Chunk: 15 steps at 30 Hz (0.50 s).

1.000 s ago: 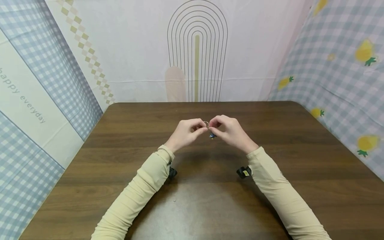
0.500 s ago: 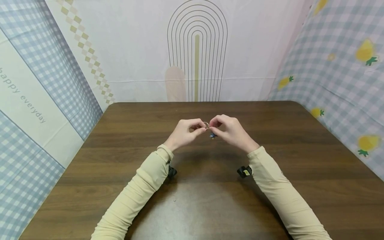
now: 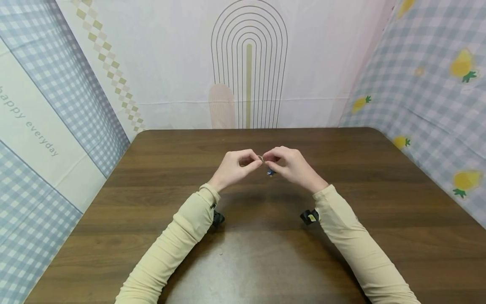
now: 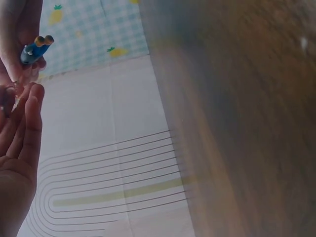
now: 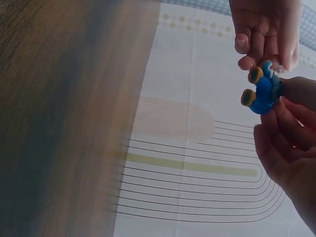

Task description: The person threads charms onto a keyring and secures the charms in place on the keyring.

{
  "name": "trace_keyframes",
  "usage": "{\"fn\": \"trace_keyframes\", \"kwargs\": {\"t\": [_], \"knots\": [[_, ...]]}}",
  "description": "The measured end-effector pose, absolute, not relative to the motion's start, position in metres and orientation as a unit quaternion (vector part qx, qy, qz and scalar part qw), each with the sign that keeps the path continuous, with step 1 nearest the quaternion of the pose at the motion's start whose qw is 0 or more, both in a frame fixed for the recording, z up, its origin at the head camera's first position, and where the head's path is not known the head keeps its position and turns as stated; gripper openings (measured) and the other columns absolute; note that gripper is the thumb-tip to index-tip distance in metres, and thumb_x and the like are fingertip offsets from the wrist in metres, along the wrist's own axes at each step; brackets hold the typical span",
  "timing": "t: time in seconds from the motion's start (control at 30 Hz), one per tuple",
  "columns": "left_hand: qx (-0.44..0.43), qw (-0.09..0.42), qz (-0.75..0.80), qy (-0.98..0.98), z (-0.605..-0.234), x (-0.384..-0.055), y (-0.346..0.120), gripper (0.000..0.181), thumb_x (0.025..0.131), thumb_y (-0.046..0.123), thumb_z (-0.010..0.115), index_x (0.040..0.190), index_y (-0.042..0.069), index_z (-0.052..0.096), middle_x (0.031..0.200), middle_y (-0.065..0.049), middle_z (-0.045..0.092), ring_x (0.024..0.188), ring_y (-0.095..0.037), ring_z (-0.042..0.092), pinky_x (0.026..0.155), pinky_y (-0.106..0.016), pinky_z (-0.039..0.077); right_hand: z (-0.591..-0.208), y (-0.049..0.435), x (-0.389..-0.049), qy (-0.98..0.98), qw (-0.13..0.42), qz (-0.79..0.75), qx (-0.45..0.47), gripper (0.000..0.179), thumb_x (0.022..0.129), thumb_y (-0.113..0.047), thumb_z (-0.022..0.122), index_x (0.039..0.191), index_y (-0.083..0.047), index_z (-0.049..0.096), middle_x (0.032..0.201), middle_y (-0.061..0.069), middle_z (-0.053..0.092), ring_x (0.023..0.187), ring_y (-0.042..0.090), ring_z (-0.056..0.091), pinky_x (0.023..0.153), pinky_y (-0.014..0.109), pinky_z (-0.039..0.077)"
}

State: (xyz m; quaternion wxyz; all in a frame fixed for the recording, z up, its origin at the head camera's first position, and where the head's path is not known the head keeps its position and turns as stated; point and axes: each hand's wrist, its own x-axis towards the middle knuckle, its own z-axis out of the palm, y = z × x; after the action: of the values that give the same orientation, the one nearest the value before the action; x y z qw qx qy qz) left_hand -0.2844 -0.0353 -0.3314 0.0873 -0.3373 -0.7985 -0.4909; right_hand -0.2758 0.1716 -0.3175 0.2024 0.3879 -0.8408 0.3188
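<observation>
A keychain hangs between the two hands above the table. Its small blue figure has orange-and-green feet, seen closely as a blue toy figure in the right wrist view. My left hand pinches the metal key ring between thumb and fingers. With thumb and forefinger, my right hand pinches the keychain beside the ring, just above the figure. The left wrist view shows the blue figure below the right fingers. Exactly which link the right fingertips grip is hidden.
The brown wood-grain table spreads beneath both arms. Behind it hangs a white cloth with arch lines. Checked cloth hangs at both sides. A dark wrist camera is on the right sleeve; another camera is on the left.
The ring between the fingertips has turned a little, and the blue figure has shifted slightly to the right. Both hands stay in nearly the same place.
</observation>
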Motion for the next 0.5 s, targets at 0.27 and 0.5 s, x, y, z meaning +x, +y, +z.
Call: {"fn": "trace_keyframes", "kwargs": {"t": [0.27, 0.5], "knots": [[-0.327, 0.024, -0.539, -0.776, -0.3315, -0.2867, -0.0334, 0.006, 0.09, 0.005, 0.067, 0.093, 0.001, 0.071, 0.082, -0.015, 0.073, 0.074, -0.021, 0.072, 0.075, -0.041, 0.059, -0.3186, 0.171, -0.2766, -0.863, 0.155, 0.299, 0.377, 0.004, 0.089, -0.002, 0.066, 0.092, -0.002, 0.067, 0.085, 0.008, 0.067, 0.077, 0.017, 0.06, 0.069, 0.036, 0.052], [-0.309, -0.016, -0.602, -0.736, -0.3287, -0.2878, -0.0333, 0.015, 0.089, -0.003, 0.063, 0.105, -0.003, 0.064, 0.086, -0.026, 0.07, 0.068, -0.017, 0.071, 0.073, -0.049, 0.059, -0.3208, 0.1716, -0.276, -0.888, 0.036, 0.343, 0.304, 0.012, 0.098, -0.017, 0.057, 0.093, -0.008, 0.06, 0.083, 0.007, 0.066, 0.072, 0.014, 0.055, 0.065, 0.026, 0.045]]}}
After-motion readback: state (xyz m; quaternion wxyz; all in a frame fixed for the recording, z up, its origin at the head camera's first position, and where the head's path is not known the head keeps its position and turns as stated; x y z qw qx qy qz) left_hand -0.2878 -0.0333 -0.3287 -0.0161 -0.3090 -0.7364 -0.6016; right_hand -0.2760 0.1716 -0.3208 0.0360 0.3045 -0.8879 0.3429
